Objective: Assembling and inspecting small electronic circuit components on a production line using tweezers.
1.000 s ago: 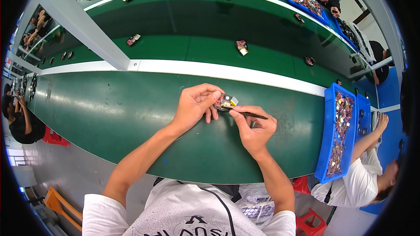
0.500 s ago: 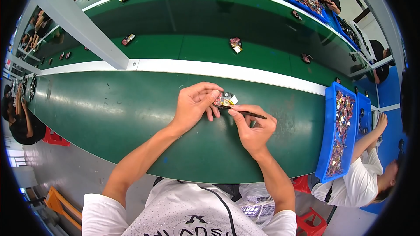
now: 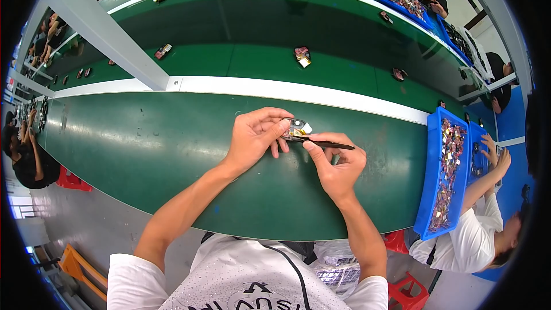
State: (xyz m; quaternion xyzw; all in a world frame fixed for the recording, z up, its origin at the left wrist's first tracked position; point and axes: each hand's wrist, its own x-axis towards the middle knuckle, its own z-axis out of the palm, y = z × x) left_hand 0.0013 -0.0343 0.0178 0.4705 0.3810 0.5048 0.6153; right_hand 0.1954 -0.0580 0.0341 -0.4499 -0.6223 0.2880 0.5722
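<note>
Above the green table, my left hand (image 3: 258, 135) pinches a small electronic assembly (image 3: 298, 127), a black housing with reddish and yellow parts and a white square at its right side. Its left edge is hidden by my thumb and fingers. From the right, my right hand (image 3: 340, 163) grips slim black tweezers (image 3: 330, 144) between thumb and fingers. The tip of the tweezers reaches to the lower edge of the assembly; whether it holds a part there is too small to tell.
A blue tray (image 3: 422, 206) full of small coloured parts stands at the right table edge, beside a co-worker's arm (image 3: 485, 181). Beyond the white rail (image 3: 275, 90), a green conveyor belt (image 3: 241, 60) carries several similar assemblies (image 3: 302, 56). A grey post (image 3: 109, 28) rises at left.
My right hand and the tweezers have shifted slightly right, with the tweezers lying flatter. Assemblies on the belt have moved a little left. The co-worker's second hand has appeared by the trays at right.
</note>
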